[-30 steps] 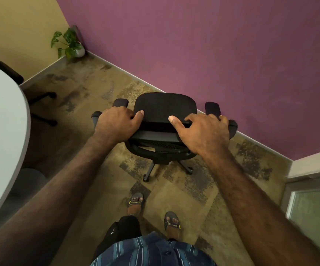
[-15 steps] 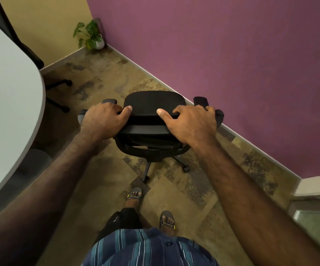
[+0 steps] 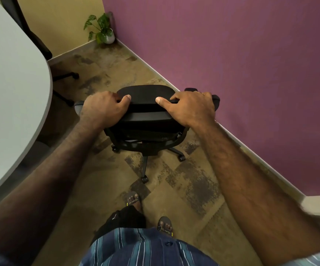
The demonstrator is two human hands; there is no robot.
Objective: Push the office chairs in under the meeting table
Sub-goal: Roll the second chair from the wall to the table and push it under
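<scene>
Both hands, left [image 3: 102, 108] and right [image 3: 190, 108], clamp the chair [image 3: 145, 120] backrest top. Best swing it left toward the counter [image 3: 11, 89] edge, wheels rolling, armrests clearing underneath.

Office meeting room: meeting table [image 3: 11, 93], office chair [image 3: 145, 112].

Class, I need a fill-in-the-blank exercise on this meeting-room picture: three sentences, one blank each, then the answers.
1. Both hands, the left hand and the right hand, grip the backrest of the black ____.
2. The potted plant stands in the ____ of the room.
3. The wall beside the chair is coloured ____.

Answers: chair; corner; purple
</scene>
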